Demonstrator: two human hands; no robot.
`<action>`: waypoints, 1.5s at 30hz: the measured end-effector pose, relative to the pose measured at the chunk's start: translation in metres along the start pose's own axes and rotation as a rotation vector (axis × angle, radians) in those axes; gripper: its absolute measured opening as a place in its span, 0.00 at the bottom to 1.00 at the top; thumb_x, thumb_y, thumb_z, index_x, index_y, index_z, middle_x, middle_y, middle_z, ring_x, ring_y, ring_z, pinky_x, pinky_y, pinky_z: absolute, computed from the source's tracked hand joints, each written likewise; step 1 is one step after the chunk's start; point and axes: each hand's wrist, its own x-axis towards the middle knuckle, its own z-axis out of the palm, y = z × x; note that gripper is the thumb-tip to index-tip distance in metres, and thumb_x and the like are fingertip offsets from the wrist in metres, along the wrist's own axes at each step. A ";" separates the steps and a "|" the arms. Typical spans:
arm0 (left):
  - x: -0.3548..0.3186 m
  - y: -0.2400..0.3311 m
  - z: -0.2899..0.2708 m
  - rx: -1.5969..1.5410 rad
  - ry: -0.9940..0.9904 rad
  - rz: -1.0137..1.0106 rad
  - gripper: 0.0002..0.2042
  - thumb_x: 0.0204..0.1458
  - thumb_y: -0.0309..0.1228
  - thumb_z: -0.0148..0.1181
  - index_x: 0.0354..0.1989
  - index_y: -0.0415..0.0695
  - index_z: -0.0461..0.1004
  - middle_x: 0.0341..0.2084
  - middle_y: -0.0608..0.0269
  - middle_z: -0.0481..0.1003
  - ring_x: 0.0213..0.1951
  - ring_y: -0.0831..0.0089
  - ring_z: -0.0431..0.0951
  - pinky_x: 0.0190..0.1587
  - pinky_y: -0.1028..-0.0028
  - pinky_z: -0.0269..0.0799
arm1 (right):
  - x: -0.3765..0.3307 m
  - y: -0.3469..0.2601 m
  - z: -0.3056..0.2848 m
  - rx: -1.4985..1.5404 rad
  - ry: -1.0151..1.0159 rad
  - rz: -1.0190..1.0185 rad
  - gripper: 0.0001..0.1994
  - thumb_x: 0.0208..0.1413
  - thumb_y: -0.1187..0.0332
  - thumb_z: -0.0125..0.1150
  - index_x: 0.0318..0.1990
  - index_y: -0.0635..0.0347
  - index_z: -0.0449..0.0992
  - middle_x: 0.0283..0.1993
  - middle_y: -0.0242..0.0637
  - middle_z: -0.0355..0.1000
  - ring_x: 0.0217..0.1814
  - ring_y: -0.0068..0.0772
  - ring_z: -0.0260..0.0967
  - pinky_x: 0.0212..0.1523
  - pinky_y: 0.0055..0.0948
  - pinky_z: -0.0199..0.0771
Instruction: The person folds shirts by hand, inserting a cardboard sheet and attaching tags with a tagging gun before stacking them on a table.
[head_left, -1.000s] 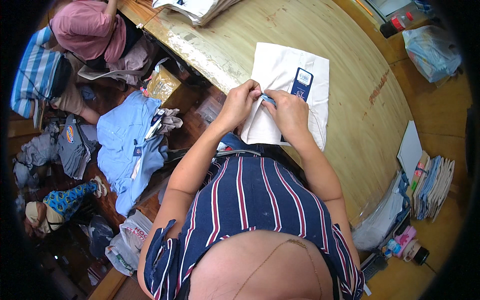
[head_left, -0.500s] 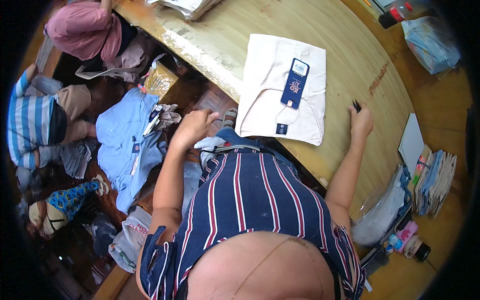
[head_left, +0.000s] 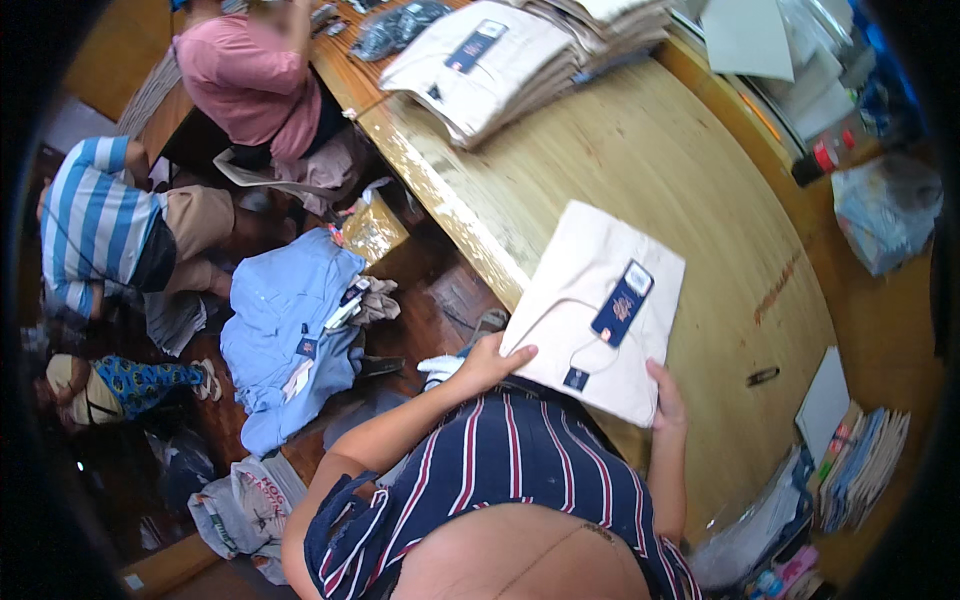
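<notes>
Cream folded shirt (head_left: pixel 590 300) held in both hands' (head_left: pixel 487 362) (head_left: pixel 668 397) closed grip, garment stack (head_left: pixel 520 50) beyond.

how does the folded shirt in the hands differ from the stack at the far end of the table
The shirt is a single piece at the near table edge, held by the left hand and right hand; the stack is many pieces piled, untouched. The shirt's blue tag lies loose on a string; the stack's sits flat on top. Both are cream, folded, blue-tagged.

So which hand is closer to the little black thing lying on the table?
The right hand. It holds the folded cream shirt's near edge, with the small black object just off to its right. The left hand grips the shirt's far-left corner, farther away.
</notes>
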 end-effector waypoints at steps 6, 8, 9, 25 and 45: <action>0.000 0.098 -0.088 -0.116 0.009 0.083 0.15 0.42 0.31 0.60 0.35 0.33 0.70 0.28 0.62 0.73 0.29 0.80 0.71 0.34 0.81 0.67 | 0.024 -0.061 0.101 -0.204 -0.211 -0.237 0.26 0.46 0.73 0.52 0.53 0.70 0.53 0.51 0.44 0.60 0.51 0.33 0.59 0.52 0.30 0.57; 0.017 0.124 -0.127 -0.132 0.132 0.327 0.16 0.40 0.32 0.61 0.34 0.32 0.70 0.26 0.62 0.73 0.28 0.79 0.71 0.32 0.80 0.68 | 0.041 -0.095 0.153 -0.266 -0.294 -0.368 0.25 0.46 0.73 0.52 0.52 0.71 0.53 0.50 0.43 0.60 0.50 0.31 0.59 0.52 0.29 0.57; 0.026 0.146 -0.150 -0.026 0.215 0.322 0.17 0.39 0.34 0.62 0.33 0.33 0.70 0.26 0.62 0.73 0.27 0.79 0.71 0.31 0.80 0.67 | 0.058 -0.108 0.175 -0.296 -0.312 -0.436 0.24 0.47 0.73 0.51 0.52 0.71 0.53 0.50 0.42 0.60 0.50 0.31 0.59 0.52 0.28 0.56; 0.283 0.166 -0.325 0.710 0.917 0.511 0.30 0.33 0.38 0.65 0.42 0.30 0.63 0.35 0.47 0.69 0.38 0.59 0.70 0.39 0.64 0.66 | 0.293 -0.111 0.309 -0.114 -0.246 -0.438 0.20 0.52 0.72 0.45 0.51 0.58 0.48 0.32 0.42 0.66 0.21 0.28 0.68 0.11 0.21 0.69; 0.239 0.204 -0.136 0.776 0.526 0.951 0.29 0.45 0.53 0.43 0.56 0.56 0.54 0.58 0.52 0.44 0.60 0.50 0.37 0.53 0.41 0.24 | 0.186 -0.091 0.198 -1.549 0.156 -1.137 0.20 0.51 0.68 0.47 0.53 0.58 0.59 0.37 0.37 0.66 0.35 0.29 0.62 0.37 0.24 0.66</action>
